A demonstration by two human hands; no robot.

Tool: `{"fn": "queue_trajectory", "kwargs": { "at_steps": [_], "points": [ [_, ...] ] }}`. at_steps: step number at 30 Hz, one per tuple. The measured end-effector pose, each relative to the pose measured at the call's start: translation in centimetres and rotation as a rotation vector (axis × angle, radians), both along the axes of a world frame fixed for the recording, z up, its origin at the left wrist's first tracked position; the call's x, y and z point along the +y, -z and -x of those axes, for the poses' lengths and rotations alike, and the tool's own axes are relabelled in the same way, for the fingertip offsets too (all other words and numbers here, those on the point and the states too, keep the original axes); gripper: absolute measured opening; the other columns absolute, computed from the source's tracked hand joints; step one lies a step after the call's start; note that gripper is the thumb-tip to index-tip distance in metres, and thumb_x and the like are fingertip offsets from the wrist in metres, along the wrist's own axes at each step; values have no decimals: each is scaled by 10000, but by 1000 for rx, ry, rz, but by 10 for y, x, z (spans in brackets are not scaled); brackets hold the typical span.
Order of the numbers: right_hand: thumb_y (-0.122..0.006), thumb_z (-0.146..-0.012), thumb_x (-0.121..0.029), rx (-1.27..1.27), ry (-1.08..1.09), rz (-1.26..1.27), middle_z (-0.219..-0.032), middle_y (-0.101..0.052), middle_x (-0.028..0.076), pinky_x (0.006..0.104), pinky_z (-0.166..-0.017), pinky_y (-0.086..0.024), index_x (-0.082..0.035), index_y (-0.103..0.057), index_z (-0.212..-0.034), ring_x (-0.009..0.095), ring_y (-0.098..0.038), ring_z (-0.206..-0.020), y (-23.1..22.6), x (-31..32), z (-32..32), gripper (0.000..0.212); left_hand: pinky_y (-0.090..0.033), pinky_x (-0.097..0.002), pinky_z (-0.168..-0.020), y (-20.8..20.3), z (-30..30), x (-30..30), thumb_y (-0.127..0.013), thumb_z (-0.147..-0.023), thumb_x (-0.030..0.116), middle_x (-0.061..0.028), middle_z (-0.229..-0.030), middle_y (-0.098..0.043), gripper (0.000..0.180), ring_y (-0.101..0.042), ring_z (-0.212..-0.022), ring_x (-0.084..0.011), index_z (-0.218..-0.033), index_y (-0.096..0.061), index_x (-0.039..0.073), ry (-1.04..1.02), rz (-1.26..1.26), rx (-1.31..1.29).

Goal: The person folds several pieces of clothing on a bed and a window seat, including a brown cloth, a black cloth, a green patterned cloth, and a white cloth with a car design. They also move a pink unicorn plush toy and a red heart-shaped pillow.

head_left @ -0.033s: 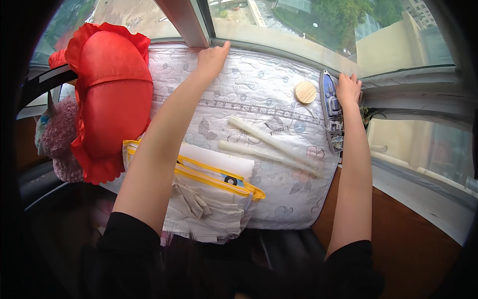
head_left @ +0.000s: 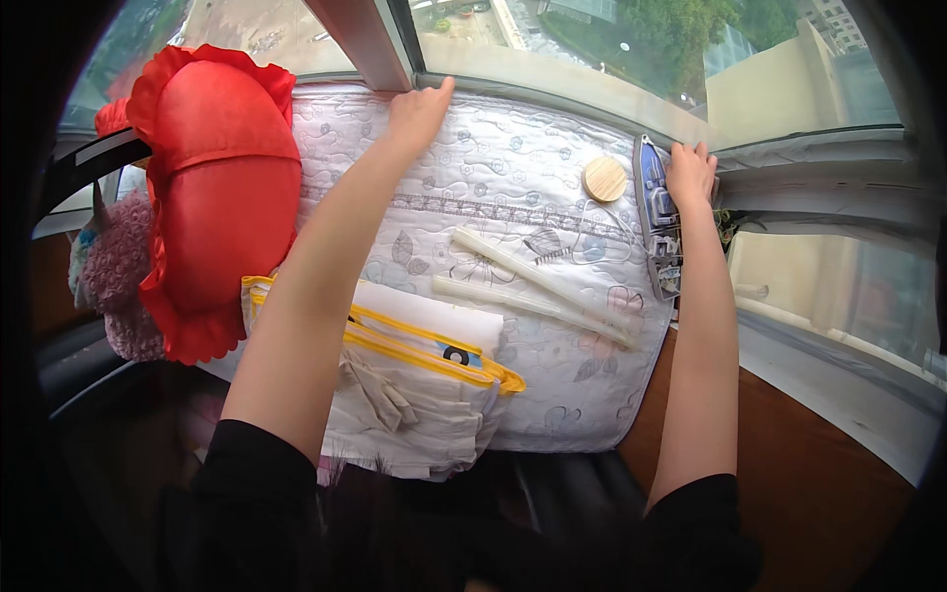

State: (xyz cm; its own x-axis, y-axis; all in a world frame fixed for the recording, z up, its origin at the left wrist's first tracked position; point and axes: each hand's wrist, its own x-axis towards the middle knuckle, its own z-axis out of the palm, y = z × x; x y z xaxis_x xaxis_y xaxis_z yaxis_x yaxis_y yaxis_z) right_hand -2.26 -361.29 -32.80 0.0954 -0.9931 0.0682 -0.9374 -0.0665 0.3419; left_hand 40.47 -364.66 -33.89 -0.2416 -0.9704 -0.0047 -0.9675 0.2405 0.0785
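A white quilted pad [head_left: 513, 128] with grey flower prints lies by the window. At its far edge, beside the window post, is my left hand [head_left: 418, 116]. One finger stretches out there; the others are largely hidden, and I see nothing held. My right hand [head_left: 692, 178] rests at the far right edge with its fingers apart, close beside a blue and grey model ship [head_left: 655, 202]. On the pad lie a round wooden disc [head_left: 605, 181] with a white cord and two pale translucent strips [head_left: 533, 301].
A red ruffled cushion [head_left: 232, 197] stands on the left, beside a pink fuzzy plush [head_left: 123, 266]. Nearer me are a yellow-trimmed zip bag [head_left: 424, 350] and crumpled beige cloth [head_left: 414, 424]. Window frames [head_left: 375, 44] border the far side, and a brown surface [head_left: 789, 454] lies at right.
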Motion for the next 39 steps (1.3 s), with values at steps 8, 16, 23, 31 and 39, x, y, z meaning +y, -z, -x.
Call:
{"fn": "queue_trajectory", "kwargs": {
  "at_steps": [8,16,23,31,39],
  "points": [
    [-700,-707,-145,-171,-120,63,-876,-637,31,386,-803,-386,-106,-627,-759,249,-515,-980,-6,7,17,98,-495,-467,-645,-3,-18,-10,-567,-882,233,-141,-808,-654,157,-650,-789,-348,-908,-505,91,-31,-81,-59],
    [-585,-741,-110,162,-191,210,-750,-649,15,353,-757,-378,-133,-634,-690,200,-540,-925,-13,8,24,74,-492,-500,-623,3,-10,-1,-483,-904,188,-211,-737,-650,141,-657,-740,-376,-932,-457,51,-152,87,-33],
    [-594,-718,-117,261,-188,200,-667,-655,38,350,-712,-381,-121,-633,-637,193,-571,-843,4,12,21,91,-535,-429,-534,11,-4,5,-457,-856,63,-158,-693,-664,34,-679,-659,-327,-885,-468,49,-82,199,-124],
    [-584,-740,-101,146,-229,128,-725,-656,31,374,-633,-478,-115,-665,-721,223,-598,-746,24,7,52,84,-540,-407,-519,24,4,0,-462,-851,61,-149,-670,-662,49,-684,-651,-297,-899,-451,68,6,248,-146],
    [-590,-826,-22,-651,-193,338,-1015,-595,96,372,-795,-465,-39,-614,-1033,288,-544,-918,-45,86,-50,209,-489,-386,-524,-10,17,65,-629,-856,322,-53,-809,-639,318,-637,-672,-269,-1036,-494,96,118,230,153]
  ]
}}
